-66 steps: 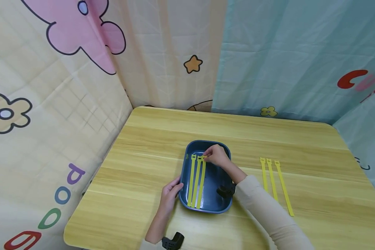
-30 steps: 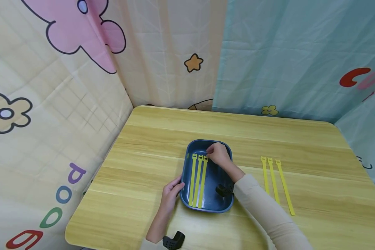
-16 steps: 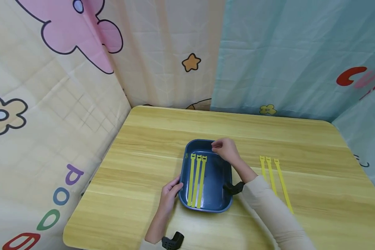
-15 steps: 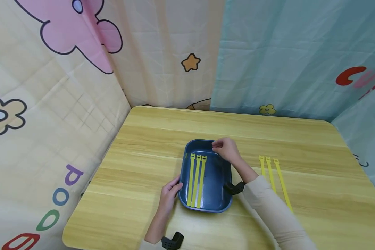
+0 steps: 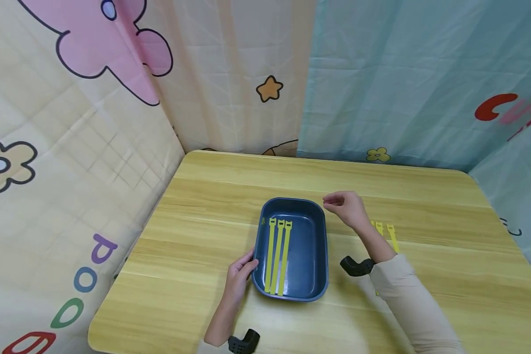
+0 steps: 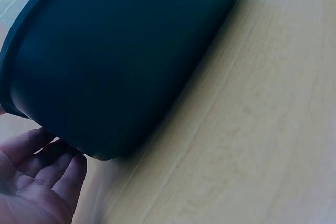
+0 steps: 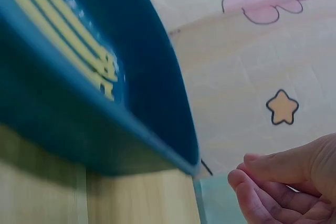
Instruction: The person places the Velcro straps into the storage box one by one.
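A blue plastic bin [image 5: 307, 268] stands on the table, with three yellow hook-and-loop cable ties [image 5: 276, 260] lying side by side along its left half. My left hand [image 5: 240, 273] holds the bin's left side, thumb at the rim and fingers against the outer wall; the left wrist view shows those fingers [image 6: 71, 179] low on the wall. Beyond the bin's far right corner, my right hand [image 5: 348, 209] is in the air with loosely bent fingers and nothing between them. More yellow cable ties [image 5: 393, 238] lie right of the bin, partly hidden by my right forearm.
The wood-grain table [image 5: 212, 196] has rounded corners. Printed curtains [image 5: 230, 73] hang along its left and far sides. A black wrist device [image 5: 357, 266] sits on my right wrist, and another black device [image 5: 244, 341] on my left.
My right hand has let go of the third cable tie in the bin, lifted out over the far right rim and moved right. The left hand stays at the bin.
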Available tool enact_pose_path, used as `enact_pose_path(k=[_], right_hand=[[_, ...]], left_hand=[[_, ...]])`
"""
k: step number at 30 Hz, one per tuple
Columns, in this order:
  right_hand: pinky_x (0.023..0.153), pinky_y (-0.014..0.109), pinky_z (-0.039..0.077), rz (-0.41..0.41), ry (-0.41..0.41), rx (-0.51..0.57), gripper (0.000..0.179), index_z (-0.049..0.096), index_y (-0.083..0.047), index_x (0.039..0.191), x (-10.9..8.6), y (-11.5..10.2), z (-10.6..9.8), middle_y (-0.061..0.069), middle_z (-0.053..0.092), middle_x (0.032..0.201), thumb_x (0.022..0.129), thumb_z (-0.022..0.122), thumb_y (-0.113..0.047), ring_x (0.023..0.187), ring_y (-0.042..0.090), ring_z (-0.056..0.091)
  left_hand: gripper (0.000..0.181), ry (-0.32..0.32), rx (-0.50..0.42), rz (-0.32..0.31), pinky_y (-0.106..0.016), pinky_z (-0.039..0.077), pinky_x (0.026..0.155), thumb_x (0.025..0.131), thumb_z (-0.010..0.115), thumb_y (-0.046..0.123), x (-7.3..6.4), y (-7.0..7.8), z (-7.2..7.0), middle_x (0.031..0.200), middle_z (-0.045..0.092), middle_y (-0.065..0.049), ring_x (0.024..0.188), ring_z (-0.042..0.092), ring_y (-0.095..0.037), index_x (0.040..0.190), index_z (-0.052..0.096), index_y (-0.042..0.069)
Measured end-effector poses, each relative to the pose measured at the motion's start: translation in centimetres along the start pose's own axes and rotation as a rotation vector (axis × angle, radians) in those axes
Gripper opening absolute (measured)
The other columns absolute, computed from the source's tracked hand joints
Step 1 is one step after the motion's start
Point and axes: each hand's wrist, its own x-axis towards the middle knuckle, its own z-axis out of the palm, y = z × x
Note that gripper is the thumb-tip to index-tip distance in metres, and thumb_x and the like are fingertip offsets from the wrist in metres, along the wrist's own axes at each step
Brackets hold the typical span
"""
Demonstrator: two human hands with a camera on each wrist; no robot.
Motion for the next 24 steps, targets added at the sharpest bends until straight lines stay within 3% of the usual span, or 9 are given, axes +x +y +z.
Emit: enact_pose_path(k=[13, 24], right_hand=[[0.064, 0.034, 0.047, 0.044, 0.0, -0.097, 0.02, 0.06, 0.005, 0.094, -1.7, 4.3, -3.1, 0.016, 0.061, 0.085, 0.078, 0.058, -0.007, 0.076, 0.024, 0.058], [0.063, 0.039, 0.046, 0.071, 0.037, -0.251, 0.02, 0.058, 0.009, 0.094, -3.0, 8.1, -4.8, 0.021, 0.059, 0.085, 0.077, 0.055, -0.001, 0.077, 0.031, 0.055]], left_hand=[[0.043, 0.001, 0.004, -0.012, -0.026, 0.033, 0.088, 0.08, 0.053, 0.013, 0.0, 0.1, 0.0, 0.124, 0.041, -0.014, 0.113, 0.036, -0.02, 0.119, 0.043, -0.005], [0.041, 0.004, 0.004, -0.032, -0.025, 0.032, 0.088, 0.081, 0.052, 0.011, -0.1, 0.3, 0.1, 0.123, 0.041, -0.013, 0.114, 0.036, -0.02, 0.119, 0.044, -0.004]])
